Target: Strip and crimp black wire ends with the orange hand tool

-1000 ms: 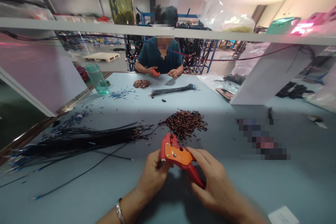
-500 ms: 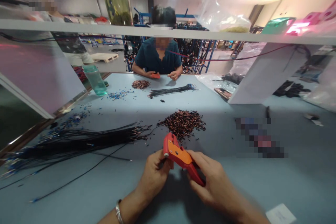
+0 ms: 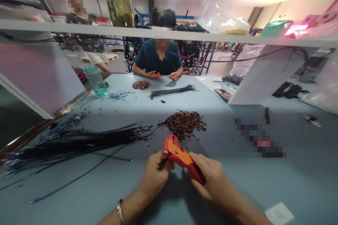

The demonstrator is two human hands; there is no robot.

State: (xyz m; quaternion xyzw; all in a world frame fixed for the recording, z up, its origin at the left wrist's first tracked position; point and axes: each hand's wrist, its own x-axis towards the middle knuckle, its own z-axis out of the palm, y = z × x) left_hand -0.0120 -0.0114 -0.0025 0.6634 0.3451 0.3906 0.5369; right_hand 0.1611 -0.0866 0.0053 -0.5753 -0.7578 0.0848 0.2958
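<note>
My right hand (image 3: 211, 175) is wrapped around the handles of a red and orange crimping tool (image 3: 178, 151), held at a slant above the table with its head up and to the left. Close against that head, my left hand (image 3: 155, 174) is closed in a pinch. Whatever its fingertips hold is hidden behind the tool. Just beyond the crimper lies a heap of small black and copper-coloured terminals (image 3: 185, 123). To the left spreads a bundle of thin black wires (image 3: 87, 142), with blue ends at its far left.
Loose blue-ended pieces (image 3: 76, 117) lie behind the wires. A green bottle (image 3: 95, 81) stands at the far left. Across the table a co-worker (image 3: 158, 56) sits with a red tool, beside more wires (image 3: 171, 92). A phone (image 3: 223, 94) and white paper (image 3: 280, 213) lie on the right.
The crimping tool's handles have come closer together in my right hand. My left hand stays at the tool's head. A person in the left background has moved to the right.
</note>
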